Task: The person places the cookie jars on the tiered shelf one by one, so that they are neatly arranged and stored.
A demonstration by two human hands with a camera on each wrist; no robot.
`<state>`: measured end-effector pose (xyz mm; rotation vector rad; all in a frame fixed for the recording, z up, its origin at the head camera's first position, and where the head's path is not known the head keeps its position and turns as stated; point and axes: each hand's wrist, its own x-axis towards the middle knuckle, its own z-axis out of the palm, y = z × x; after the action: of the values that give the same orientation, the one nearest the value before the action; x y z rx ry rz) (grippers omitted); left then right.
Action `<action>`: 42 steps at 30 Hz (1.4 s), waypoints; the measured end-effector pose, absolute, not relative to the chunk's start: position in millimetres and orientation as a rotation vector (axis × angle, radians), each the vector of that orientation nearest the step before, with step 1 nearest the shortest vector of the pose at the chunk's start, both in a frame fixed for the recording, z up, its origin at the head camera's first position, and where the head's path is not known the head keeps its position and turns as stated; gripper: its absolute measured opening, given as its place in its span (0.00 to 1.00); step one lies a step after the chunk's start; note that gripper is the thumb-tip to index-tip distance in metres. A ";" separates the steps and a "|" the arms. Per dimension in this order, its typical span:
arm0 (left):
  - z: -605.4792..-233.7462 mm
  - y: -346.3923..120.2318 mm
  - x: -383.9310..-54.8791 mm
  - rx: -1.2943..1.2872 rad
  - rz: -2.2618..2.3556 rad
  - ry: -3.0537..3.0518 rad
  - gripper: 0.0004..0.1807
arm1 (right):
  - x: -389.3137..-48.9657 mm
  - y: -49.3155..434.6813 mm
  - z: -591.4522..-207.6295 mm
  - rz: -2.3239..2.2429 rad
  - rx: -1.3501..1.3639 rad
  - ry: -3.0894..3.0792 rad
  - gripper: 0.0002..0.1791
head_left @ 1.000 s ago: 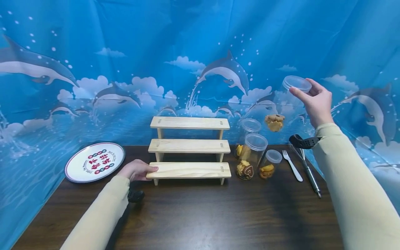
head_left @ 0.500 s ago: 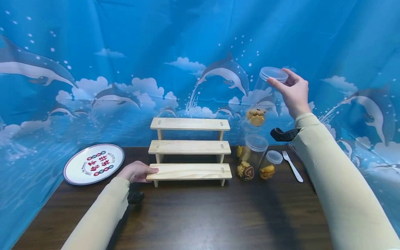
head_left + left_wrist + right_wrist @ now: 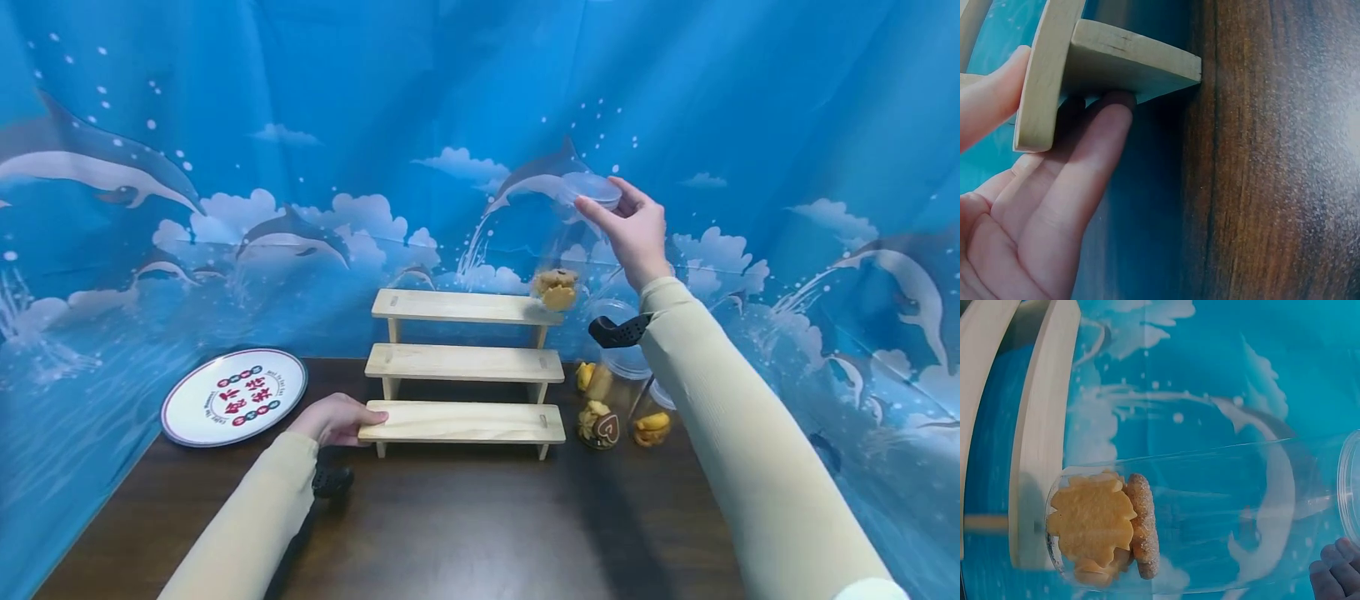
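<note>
A tall clear plastic jar (image 3: 558, 246) with cookies (image 3: 1094, 519) at its bottom hangs from my right hand (image 3: 636, 233). Thumb and fingers grip it by the lid (image 3: 590, 191). In the head view the jar's base overlaps the right end of the top step; in the right wrist view it lies against the edge of that pale board (image 3: 1044, 437). My left hand (image 3: 339, 419) pinches the left end of the lowest step of a three-step wooden stand (image 3: 465, 422). The left wrist view shows the thumb above the board (image 3: 1041, 94) and fingers underneath, beside the leg (image 3: 1135, 56).
Several lidded jars of cookies (image 3: 600, 421) stand right of the stand, partly behind my right forearm. A round white plate (image 3: 234, 397) with red lettering lies at the left on the dark wooden table (image 3: 450, 525). A blue dolphin backdrop (image 3: 300, 167) hangs behind.
My right hand has carried the jar leftward, from above the table's right side to the top step's right end. The forearm now covers the fork and whisk. My left hand keeps its hold.
</note>
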<state>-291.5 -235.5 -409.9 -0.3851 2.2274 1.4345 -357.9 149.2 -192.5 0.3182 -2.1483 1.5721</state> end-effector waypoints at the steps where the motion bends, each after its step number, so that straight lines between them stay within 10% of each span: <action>1: -410.8 -237.0 -289.4 -0.381 1.430 2.228 0.24 | -358.4 142.7 -194.0 1.590 0.334 -2.145 0.41; 42: -413.6 -233.0 -282.9 -0.419 1.433 2.316 0.25 | -399.0 0.5 -227.6 1.745 0.469 -2.185 0.43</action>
<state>-282.9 -233.0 -413.6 -0.4190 2.3157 1.4330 -399.0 0.5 -227.6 0.4693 -2.1851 1.7453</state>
